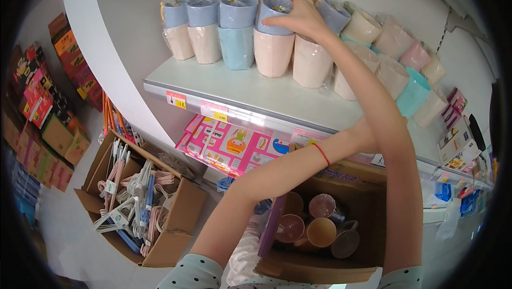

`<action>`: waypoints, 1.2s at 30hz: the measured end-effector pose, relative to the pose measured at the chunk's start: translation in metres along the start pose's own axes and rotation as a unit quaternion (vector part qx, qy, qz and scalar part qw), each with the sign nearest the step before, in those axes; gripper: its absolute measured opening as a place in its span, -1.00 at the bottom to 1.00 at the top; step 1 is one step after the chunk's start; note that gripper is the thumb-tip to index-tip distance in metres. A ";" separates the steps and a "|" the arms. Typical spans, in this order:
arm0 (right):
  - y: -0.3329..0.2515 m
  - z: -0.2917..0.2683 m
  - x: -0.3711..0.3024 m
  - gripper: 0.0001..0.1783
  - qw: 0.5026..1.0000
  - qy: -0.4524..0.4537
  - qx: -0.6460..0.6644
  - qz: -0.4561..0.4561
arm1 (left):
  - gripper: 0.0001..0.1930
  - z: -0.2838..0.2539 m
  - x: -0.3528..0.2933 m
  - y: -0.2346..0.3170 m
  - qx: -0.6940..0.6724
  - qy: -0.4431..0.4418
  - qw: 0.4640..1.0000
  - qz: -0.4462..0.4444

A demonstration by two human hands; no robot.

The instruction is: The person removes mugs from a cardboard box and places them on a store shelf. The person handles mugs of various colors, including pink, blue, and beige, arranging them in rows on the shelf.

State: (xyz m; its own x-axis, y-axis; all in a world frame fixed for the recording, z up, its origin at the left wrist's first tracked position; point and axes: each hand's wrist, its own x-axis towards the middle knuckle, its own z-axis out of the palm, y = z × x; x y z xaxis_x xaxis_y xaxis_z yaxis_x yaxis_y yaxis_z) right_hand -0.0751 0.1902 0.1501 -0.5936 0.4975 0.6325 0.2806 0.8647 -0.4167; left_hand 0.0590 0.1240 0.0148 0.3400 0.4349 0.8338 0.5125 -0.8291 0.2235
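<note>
My right hand (298, 19) is closed around a blue plastic-wrapped cup (276, 14), thumb across its front. That cup sits on top of a cream cup (273, 54) in the front row of the shelf (213, 78). My left arm, with a red string at the wrist, reaches across to the right. My left hand (368, 133) passes behind my right arm near the shelf's front edge, and its fingers are hidden. Beside the held cup stand more stacked cups, including a blue one (238, 11) over a turquoise one (236, 48).
Below my arms, an open cardboard box (368, 182) holds several cups. Left of it, another carton (184, 203) is full of hangers (141, 198). Pink printed packages (234, 142) lie beneath the shelf. More cups, cream and turquoise (413, 91), line the shelf's right side.
</note>
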 end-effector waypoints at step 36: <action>0.083 0.031 -0.315 -0.51 0.629 -0.766 -0.017 -0.128 | -0.85 -0.017 0.018 0.004 0.032 -0.060 0.998 -0.013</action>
State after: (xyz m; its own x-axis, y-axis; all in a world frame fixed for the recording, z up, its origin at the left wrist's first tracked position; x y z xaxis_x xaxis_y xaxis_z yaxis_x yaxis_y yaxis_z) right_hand 0.1120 0.1026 -0.1040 -0.6459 -0.2879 -0.7071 0.0279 0.9167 -0.3987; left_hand 0.0538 0.1227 0.0394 0.4151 0.4984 0.7612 0.5712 -0.7939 0.2083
